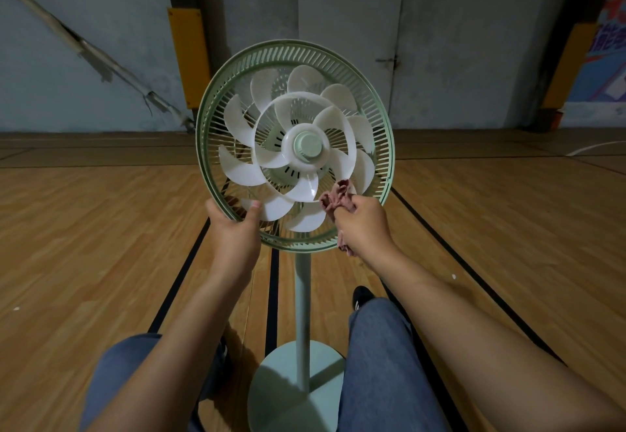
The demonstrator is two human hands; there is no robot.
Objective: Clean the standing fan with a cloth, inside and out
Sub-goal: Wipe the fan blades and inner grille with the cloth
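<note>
A pale green standing fan (295,62) faces me with its front grille off, so the white blades (242,171) and green hub cap (307,146) are bare. Its pole (302,299) drops to a round base (298,394) between my legs. My left hand (235,228) grips the lower left rim of the rear guard, thumb inside by a blade. My right hand (362,225) is closed on a crumpled reddish-brown cloth (335,196), which presses on a blade at the lower right.
The fan stands on a wooden sports floor (101,228) with black lines. A grey wall (101,42) with a white door (349,39) and yellow padding (188,56) lies behind. My jeans-clad legs (382,364) and a dark shoe (362,296) flank the base.
</note>
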